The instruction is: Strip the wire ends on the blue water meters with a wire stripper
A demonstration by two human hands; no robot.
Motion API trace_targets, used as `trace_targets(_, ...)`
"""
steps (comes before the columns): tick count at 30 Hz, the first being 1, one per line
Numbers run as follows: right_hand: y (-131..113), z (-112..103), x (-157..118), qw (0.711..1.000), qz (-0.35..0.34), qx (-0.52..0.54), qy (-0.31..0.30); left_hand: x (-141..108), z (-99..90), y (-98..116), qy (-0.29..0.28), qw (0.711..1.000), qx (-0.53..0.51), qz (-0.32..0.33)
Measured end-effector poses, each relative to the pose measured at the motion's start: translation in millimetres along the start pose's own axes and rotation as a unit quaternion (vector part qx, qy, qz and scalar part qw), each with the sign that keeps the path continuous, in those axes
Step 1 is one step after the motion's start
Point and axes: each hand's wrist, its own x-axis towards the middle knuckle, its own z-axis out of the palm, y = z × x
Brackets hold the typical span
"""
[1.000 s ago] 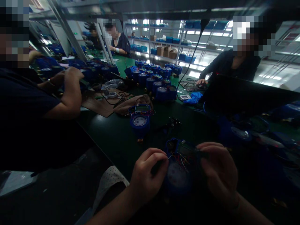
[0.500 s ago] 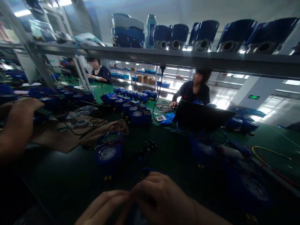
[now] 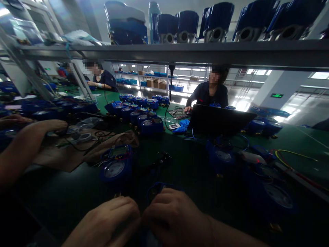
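Note:
At the bottom centre, my left hand and my right hand are close together over a dark blue meter, which they mostly cover. The fingers of both hands are bent and closed; what they pinch, if anything, is hidden in shadow. Beyond my left hand stands another blue meter with a round dial, a small circuit board and loose wires. A small black tool-like object lies on the green table a little past my right hand.
Another person's arms reach in at left beside brown cloth. Rows of blue meters stand mid-table, a black laptop behind. More meters stand at right. A shelf crosses overhead. People sit across the table.
The view has shifted slightly. My left hand has moved a little left and its back shows more; my right hand stays over the meter. The other person's arm at left has moved right.

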Motion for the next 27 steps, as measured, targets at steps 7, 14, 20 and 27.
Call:
trace_targets(7, -1.3, 1.6, -0.9, 0.999, 0.029, 0.002, 0.027, 21.9, 9.5, -21.2, 0.079, 0.978, -0.14, -0.13)
trace_targets(14, -4.8, 0.6, -0.6, 0.999, 0.031, 0.006, 0.035, 65.3, 78.5, -50.5, 0.094, 0.99, 0.106, -0.008)
trace_targets(20, -7.3, -0.7, 0.0, 0.998, 0.027, 0.011, 0.047, 86.6, 98.2, -73.8, 0.035, 0.968, 0.248, -0.016)
trace_targets(27, -6.2, 3.0, -2.0, 0.998, 0.032, 0.015, 0.059, 68.6, 95.3, -64.5, 0.03, 0.96, 0.277, -0.032)
